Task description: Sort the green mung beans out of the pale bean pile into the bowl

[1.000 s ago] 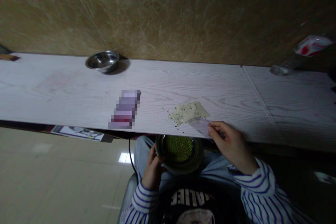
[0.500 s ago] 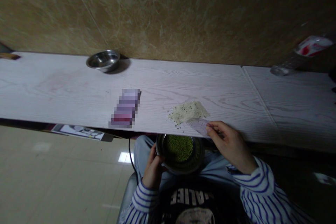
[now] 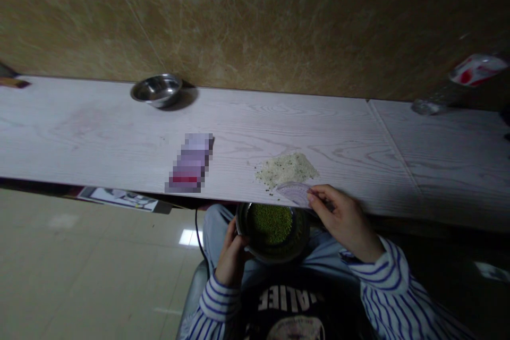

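Note:
Below the table's front edge, my left hand (image 3: 233, 255) grips the rim of a metal bowl (image 3: 299, 241) that holds green mung beans (image 3: 272, 223). My right hand (image 3: 338, 218) pinches a clear plastic protractor (image 3: 294, 192), which lies low against the tabletop by the front edge. Just beyond it is a pile of white rice grains (image 3: 289, 168) with some green beans mixed in. A few loose beans lie at the pile's left and near side.
A second metal bowl (image 3: 156, 91) stands near the wall. A blurred-out phone-like object (image 3: 190, 162) lies left of the pile on the white wood-grain table (image 3: 99, 138). At the far right a plastic bottle (image 3: 458, 84) leans or lies by the wall.
My right hand has shifted slightly left with the protractor, along the table's front edge. My left hand and the bowl of beans stay almost where they were.

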Action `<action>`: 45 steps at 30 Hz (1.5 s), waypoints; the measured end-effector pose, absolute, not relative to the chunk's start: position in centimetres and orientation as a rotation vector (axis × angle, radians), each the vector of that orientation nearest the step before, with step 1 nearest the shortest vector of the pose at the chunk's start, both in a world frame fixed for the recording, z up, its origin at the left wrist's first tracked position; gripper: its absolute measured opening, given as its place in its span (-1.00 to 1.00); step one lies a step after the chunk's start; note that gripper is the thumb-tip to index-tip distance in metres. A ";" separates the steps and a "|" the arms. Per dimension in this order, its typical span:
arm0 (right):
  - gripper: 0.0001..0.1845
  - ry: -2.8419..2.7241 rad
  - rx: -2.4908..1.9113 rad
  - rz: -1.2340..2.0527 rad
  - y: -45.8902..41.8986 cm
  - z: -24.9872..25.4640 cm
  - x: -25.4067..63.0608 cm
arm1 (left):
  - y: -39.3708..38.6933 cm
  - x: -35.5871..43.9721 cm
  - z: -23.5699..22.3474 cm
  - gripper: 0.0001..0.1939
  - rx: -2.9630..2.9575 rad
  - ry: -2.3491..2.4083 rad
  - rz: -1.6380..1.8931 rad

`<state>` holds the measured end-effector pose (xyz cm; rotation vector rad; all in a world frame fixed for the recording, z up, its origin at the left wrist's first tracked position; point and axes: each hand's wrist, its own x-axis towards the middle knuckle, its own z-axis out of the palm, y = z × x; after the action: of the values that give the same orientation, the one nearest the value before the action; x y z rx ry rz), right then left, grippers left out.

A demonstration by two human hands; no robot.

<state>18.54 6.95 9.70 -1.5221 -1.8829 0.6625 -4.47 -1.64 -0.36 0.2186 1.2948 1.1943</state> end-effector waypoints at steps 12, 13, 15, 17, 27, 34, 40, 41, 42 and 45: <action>-0.77 -1.856 -1.549 0.677 7.4 9.8 17.9 | -1.6 -4.4 0.4 -0.36 0.165 1.293 1.243; -0.76 -1.846 -1.559 0.681 7.3 9.8 18.1 | -1.6 -4.4 0.3 -0.35 0.166 1.295 1.243; -0.76 -1.838 -1.560 0.698 7.3 9.9 18.1 | -1.5 -4.5 0.2 -0.34 0.171 1.297 1.240; -0.76 -1.852 -1.544 0.711 7.2 10.0 17.9 | -1.5 -4.5 0.2 -0.35 0.180 1.294 1.245; -0.77 -1.809 -1.577 0.673 7.9 10.1 18.5 | -1.5 -4.4 0.5 -0.38 0.168 1.283 1.261; -0.79 -1.897 -1.555 0.687 8.1 10.5 18.0 | -1.4 -4.3 1.0 -0.36 0.139 1.287 1.260; -0.78 -1.891 -1.551 0.707 7.7 10.2 18.6 | -1.4 -4.4 0.6 -0.37 0.181 1.310 1.222; -0.77 -1.892 -1.555 0.717 7.6 10.1 18.6 | -1.4 -4.4 0.5 -0.36 0.184 1.314 1.218; -0.77 -1.892 -1.560 0.724 7.6 10.1 18.6 | -1.4 -4.4 0.4 -0.36 0.185 1.318 1.215; -0.78 -1.894 -1.566 0.734 7.5 10.0 18.6 | -1.4 -4.4 0.2 -0.37 0.187 1.324 1.215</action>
<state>18.58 7.45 10.00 -1.5660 -1.8942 0.7344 -4.37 -1.42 0.18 0.1874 1.3237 1.2146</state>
